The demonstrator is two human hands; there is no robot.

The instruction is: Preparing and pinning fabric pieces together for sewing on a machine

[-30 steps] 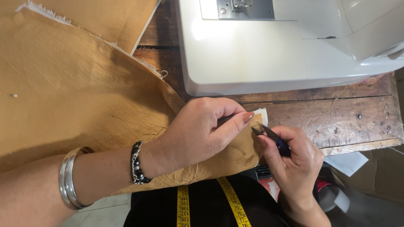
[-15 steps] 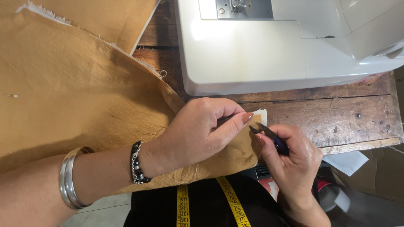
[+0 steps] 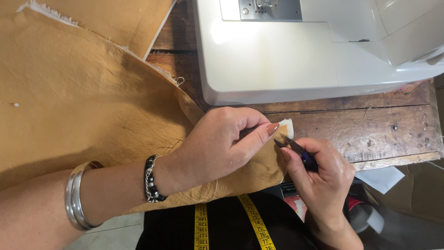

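Note:
A large piece of tan fabric (image 3: 83, 106) lies over the wooden table, its corner drawn toward me. My left hand (image 3: 217, 146) pinches that corner between thumb and fingers, just in front of the sewing machine. My right hand (image 3: 321, 178) grips a small dark-handled pointed tool (image 3: 296, 149), probably a seam ripper or snips. Its tip touches the fabric edge right next to my left thumbnail. A small pale patch (image 3: 286, 124) shows at the fabric's tip.
A white sewing machine (image 3: 296, 51) fills the top of the view on a worn wooden table (image 3: 370, 125). A yellow measuring tape (image 3: 252, 222) hangs over my dark clothing. Paper scraps (image 3: 381, 178) and odd items lie low at the right.
Both hands have stayed almost still. The tool tip has shifted slightly along the fabric edge near my left thumb.

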